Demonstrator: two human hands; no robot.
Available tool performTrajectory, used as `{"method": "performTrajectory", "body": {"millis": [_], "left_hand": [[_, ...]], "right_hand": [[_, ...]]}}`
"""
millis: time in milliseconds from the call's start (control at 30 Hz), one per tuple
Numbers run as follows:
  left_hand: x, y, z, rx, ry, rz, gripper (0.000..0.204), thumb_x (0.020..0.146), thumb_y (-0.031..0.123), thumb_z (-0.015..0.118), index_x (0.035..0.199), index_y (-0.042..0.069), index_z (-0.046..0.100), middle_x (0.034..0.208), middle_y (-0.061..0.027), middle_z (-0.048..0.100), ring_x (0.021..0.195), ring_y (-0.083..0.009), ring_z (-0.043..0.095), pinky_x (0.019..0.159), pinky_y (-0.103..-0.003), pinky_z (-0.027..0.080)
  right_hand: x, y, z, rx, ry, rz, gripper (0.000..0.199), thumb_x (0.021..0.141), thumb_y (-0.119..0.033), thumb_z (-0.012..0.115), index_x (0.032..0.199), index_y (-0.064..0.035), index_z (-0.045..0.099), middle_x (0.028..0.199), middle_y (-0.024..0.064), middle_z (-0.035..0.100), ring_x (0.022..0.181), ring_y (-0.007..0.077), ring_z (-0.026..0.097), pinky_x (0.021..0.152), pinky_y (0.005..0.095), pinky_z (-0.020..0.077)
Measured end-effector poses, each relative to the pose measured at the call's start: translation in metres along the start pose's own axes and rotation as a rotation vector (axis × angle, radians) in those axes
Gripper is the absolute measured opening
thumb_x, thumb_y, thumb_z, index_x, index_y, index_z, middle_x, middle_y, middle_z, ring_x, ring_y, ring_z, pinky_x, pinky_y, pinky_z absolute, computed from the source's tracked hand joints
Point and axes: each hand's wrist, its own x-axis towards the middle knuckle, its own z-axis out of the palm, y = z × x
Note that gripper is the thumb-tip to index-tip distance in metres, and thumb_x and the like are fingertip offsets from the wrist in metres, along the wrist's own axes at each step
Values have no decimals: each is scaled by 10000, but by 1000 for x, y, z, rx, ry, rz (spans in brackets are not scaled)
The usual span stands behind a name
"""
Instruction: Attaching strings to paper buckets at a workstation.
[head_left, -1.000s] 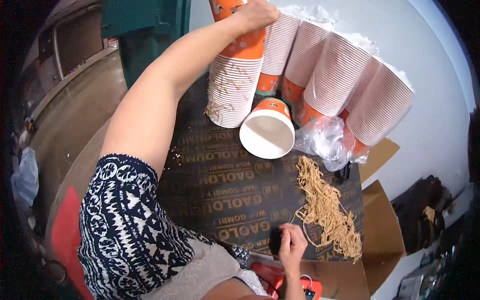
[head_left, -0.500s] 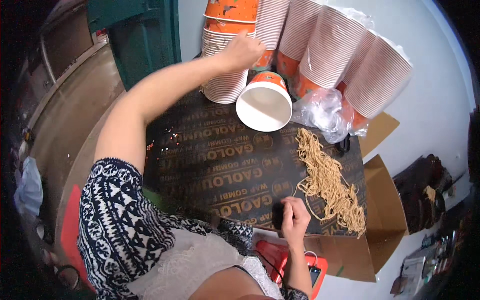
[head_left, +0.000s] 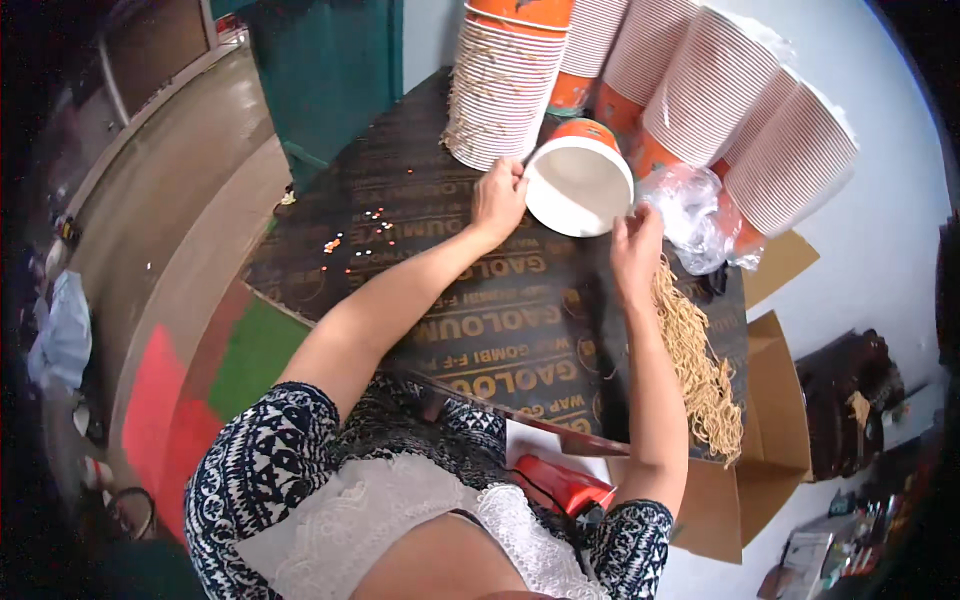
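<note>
A white-lined paper tub (head_left: 578, 188) with an orange outside lies on its side, its mouth facing me. My left hand (head_left: 498, 205) is at the left edge of its rim, fingers bent and closed against it. On the other side, my right hand (head_left: 637, 250) reaches up to the rim's right edge; blurred fingertips hide whether it grips. Beside my right forearm lies a long heap of tan, string-like strands (head_left: 697, 360). Behind my left hand stands a tall stack of nested tubs (head_left: 505, 90), with thin strands hanging down its left side.
Several plastic-wrapped stacks of tubs (head_left: 705, 90) stand along the wall. Crumpled clear plastic (head_left: 690, 215) lies near my right hand. Small red and white bits (head_left: 375, 228) are scattered on the dark table (head_left: 470, 300). An open cardboard box (head_left: 775, 390) stands at the table's right side.
My left hand has come down from the tub stack to the lying tub's left rim. My right hand has moved up from the table's near edge to its right rim. The view has shifted.
</note>
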Motion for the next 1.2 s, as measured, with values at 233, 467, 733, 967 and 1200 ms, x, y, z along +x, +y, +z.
{"method": "performTrajectory", "body": {"millis": [233, 467, 733, 967, 1200], "left_hand": [[0, -7, -3, -67, 40, -42, 208, 778, 55, 726, 900, 9, 565, 726, -111, 627, 657, -220, 630, 634, -354, 512], [8, 6, -17, -3, -90, -54, 153, 788, 51, 656, 815, 1, 513, 715, -175, 569, 743, -413, 602, 624, -482, 445], [1, 9, -19, 8, 107, 134, 101, 797, 10, 633, 854, -9, 553, 813, -170, 583, 733, -351, 589, 663, -438, 467], [-8, 17, -34, -71, -77, 41, 391, 773, -49, 548, 1160, -16, 591, 997, -279, 641, 948, -415, 639, 803, -463, 509], [1, 60, -118, -248, -519, -334, 280, 940, 192, 522, 931, -68, 627, 576, -86, 616, 381, -128, 548, 314, -278, 393]], "right_hand": [[7, 1, 23, 45, 34, 112, 150, 852, -81, 663, 906, 5, 553, 823, 156, 567, 746, 320, 549, 714, 403, 456], [4, -1, 22, -78, 75, -15, 111, 855, -62, 624, 914, -6, 549, 848, 193, 579, 783, 393, 584, 702, 472, 470], [3, -20, 19, -261, 77, -9, 164, 852, -63, 628, 967, -19, 519, 905, 199, 580, 824, 409, 594, 699, 494, 472], [-1, -39, 6, -183, 24, 76, 144, 804, -95, 621, 904, -20, 549, 758, 195, 627, 709, 395, 621, 669, 475, 492], [-10, -64, -39, 500, -313, 352, 342, 990, -311, 521, 874, -3, 613, 716, 17, 583, 601, 83, 523, 551, 264, 439]]}}
